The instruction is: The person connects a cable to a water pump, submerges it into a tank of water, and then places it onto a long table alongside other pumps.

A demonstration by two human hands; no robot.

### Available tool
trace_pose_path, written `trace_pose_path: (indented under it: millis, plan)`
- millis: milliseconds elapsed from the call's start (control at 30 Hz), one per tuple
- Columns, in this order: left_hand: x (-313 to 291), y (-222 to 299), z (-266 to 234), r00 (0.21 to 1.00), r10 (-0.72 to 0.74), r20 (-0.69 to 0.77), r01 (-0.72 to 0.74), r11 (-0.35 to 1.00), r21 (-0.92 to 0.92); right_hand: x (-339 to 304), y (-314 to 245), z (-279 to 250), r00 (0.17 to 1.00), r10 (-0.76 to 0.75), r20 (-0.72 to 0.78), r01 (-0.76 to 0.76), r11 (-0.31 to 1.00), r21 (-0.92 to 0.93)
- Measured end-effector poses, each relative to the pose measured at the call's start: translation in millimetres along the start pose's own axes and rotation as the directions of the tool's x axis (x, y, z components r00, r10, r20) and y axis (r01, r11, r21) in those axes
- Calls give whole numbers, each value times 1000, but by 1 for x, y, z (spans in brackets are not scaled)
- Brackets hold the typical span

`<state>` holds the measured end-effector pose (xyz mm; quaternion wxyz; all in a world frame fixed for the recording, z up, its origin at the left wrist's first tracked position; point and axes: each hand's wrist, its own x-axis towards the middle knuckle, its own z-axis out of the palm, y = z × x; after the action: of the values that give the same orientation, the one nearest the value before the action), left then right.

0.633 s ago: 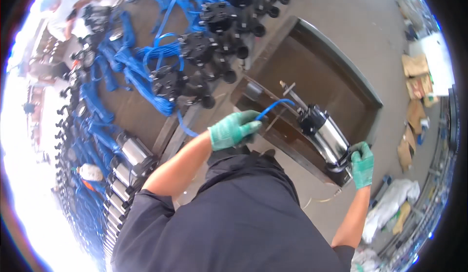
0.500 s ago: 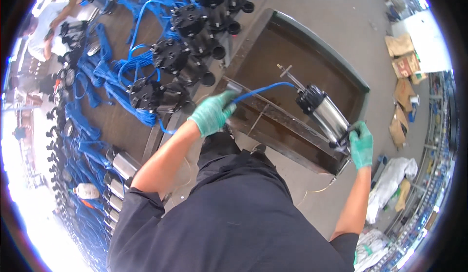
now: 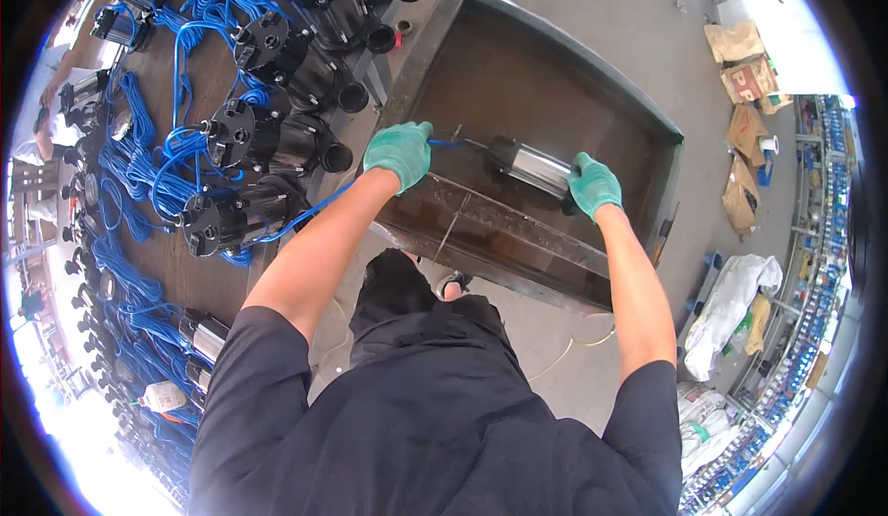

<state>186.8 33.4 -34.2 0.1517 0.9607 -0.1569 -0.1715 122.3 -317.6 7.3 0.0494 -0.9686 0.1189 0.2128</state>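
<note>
A cylindrical motor-pump unit [image 3: 539, 167] with a shiny metal body and black ends lies nearly level, low over or in the brown liquid of a large metal trough [image 3: 672, 183]. My right hand [image 3: 594, 186], in a green glove, is closed on its right-hand black end; the fingertips are partly hidden. A thin metal fitting [image 3: 470, 142] sticks out of its left end. My left hand [image 3: 400, 157], also gloved in green, is closed around a blue cable [image 3: 326, 203]. That cable runs to the unit on one side and toward the bench on the other.
A dark bench [image 3: 208, 280] on the left carries several black pump units [image 3: 236, 215] and coiled blue cables [image 3: 129, 155]. A crossbar [image 3: 518, 215] spans the trough's near part. Brown cartons [image 3: 740, 165] and white sacks [image 3: 735, 308] lie on the right. Another person [image 3: 55, 100] is at far left.
The unit has moved left and down into the trough area, turning closer to level. My right hand has travelled left with it, while my left hand stays on the cable. The view has shifted.
</note>
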Motion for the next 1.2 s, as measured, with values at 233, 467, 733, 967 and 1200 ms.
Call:
trace_pose_path:
  millis: [233, 467, 733, 967, 1200]
  plan:
    - [17, 20, -19, 932, -299, 206, 307, 952, -6, 41, -8, 48, 999, -34, 33, 35, 999, -21]
    - [17, 28, -8, 944, -324, 65, 318, 944, 89, 50, -15, 78, 997, -59, -39, 61, 997, 56]
    - [22, 29, -2, 930, -364, 50, 354, 924, 144, 36, -6, 75, 992, -90, -91, 103, 983, 152]
    - [23, 29, 3, 936, -352, -2, 348, 925, 152, 28, 15, 75, 962, -221, -159, 248, 953, 175]
    - [23, 32, 2, 929, -369, 6, 363, 917, 167, 18, 34, 76, 951, -266, -157, 293, 938, 186]
